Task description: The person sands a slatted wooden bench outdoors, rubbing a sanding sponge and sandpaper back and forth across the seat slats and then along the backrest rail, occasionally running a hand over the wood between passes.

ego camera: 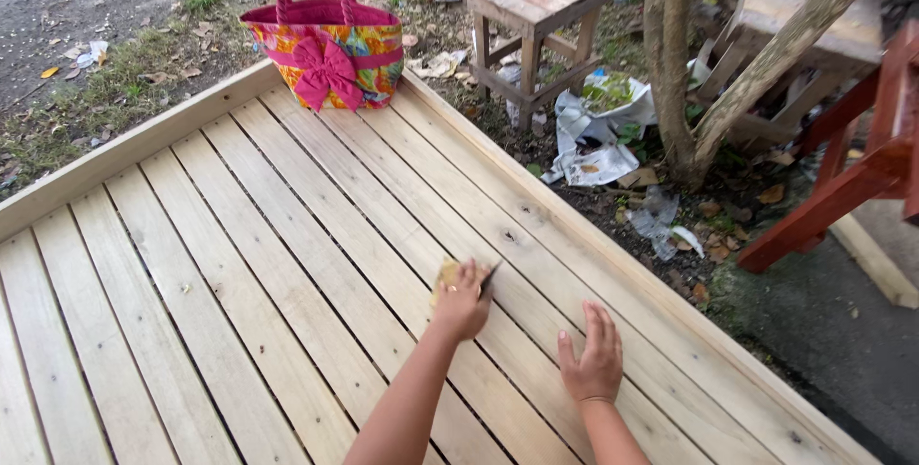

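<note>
We are pressing the sandpaper [447, 275] with the closed left hand [462, 302] along the plank [383, 235] grain; the open right hand [593, 362] is bracing flat, holding nothing.

The slatted platform [287, 235] is seen in pale, unfinished wood marked by darker knots. A pad [446, 276] of what appears to be yellowish-tan is pressed under the left hand [463, 300]. The bag [325, 48] is patterned in orange, yellow and green florals, trimmed with a magenta bow and handles. The frame [842, 187] is painted red.
</note>
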A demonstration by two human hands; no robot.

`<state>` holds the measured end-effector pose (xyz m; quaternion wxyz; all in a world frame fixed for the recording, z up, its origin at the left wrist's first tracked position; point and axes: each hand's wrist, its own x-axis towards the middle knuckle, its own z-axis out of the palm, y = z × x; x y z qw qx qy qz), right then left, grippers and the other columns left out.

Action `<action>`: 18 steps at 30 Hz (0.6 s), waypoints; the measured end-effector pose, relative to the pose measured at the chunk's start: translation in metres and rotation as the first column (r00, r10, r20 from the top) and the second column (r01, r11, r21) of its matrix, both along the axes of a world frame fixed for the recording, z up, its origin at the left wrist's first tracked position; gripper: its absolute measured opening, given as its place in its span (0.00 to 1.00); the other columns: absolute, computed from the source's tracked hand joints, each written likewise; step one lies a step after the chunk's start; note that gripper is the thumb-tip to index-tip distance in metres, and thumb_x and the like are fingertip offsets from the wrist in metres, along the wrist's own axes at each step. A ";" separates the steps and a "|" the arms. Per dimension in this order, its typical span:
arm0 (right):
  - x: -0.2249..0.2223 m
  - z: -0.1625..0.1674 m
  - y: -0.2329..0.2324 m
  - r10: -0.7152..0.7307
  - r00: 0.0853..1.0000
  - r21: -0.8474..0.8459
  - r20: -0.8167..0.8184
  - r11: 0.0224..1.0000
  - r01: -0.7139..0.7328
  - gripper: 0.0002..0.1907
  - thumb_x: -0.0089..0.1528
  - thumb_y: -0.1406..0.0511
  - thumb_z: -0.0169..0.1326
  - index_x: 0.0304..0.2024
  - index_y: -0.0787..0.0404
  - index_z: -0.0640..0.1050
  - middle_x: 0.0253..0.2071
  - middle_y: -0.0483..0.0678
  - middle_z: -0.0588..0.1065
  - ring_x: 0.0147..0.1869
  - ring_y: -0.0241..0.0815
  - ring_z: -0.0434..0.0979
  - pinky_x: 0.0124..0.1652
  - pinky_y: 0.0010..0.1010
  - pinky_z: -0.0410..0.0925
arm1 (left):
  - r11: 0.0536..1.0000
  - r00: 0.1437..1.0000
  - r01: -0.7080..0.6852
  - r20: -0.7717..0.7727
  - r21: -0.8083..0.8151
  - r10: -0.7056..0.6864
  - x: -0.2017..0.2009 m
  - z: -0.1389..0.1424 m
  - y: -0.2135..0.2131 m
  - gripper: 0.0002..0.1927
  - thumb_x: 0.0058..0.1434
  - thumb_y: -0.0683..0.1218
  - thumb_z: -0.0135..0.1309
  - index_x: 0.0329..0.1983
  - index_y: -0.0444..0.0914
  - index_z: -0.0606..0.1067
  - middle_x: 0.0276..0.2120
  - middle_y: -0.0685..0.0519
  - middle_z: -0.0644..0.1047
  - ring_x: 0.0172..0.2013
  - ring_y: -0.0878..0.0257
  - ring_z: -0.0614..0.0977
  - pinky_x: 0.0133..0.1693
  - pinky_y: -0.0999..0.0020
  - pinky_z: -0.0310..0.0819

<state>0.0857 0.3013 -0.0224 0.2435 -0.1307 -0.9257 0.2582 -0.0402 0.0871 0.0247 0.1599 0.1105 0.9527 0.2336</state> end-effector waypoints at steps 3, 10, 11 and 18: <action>-0.017 0.015 0.010 0.014 0.990 -0.077 0.138 0.997 -0.004 0.40 0.53 0.55 0.61 0.67 0.53 0.67 0.67 0.51 0.66 0.70 0.52 0.64 0.63 0.44 0.61 | 0.952 0.935 -0.064 0.350 0.300 -0.048 0.020 0.016 0.010 0.35 0.72 0.65 0.38 0.64 0.33 0.71 0.58 0.37 0.75 0.61 0.44 0.74 0.61 0.56 0.67; -0.055 0.140 0.029 0.317 0.881 -0.819 0.352 0.560 0.126 0.30 0.63 0.50 0.51 0.68 0.47 0.70 0.55 0.46 0.78 0.56 0.40 0.79 0.57 0.43 0.67 | 0.565 0.909 -0.304 0.411 0.767 -0.069 0.016 0.118 0.020 0.24 0.60 0.48 0.42 0.54 0.32 0.79 0.38 0.47 0.79 0.36 0.60 0.78 0.41 0.62 0.73; -0.052 0.161 0.021 0.332 0.867 -0.796 0.372 0.594 0.114 0.29 0.63 0.49 0.48 0.66 0.45 0.73 0.54 0.42 0.79 0.54 0.37 0.79 0.55 0.41 0.65 | 0.462 0.904 -0.321 0.413 0.826 -0.110 0.014 0.139 0.024 0.25 0.59 0.46 0.41 0.55 0.33 0.79 0.39 0.48 0.80 0.37 0.60 0.80 0.43 0.63 0.75; -0.008 0.273 -0.010 0.363 0.931 -0.948 0.030 0.305 -0.088 0.19 0.65 0.51 0.53 0.50 0.53 0.78 0.37 0.42 0.76 0.37 0.34 0.76 0.42 0.34 0.73 | -0.089 0.877 -0.368 0.314 0.925 -0.363 0.044 0.249 0.074 0.29 0.56 0.42 0.38 0.58 0.27 0.73 0.49 0.44 0.81 0.50 0.57 0.82 0.50 0.63 0.78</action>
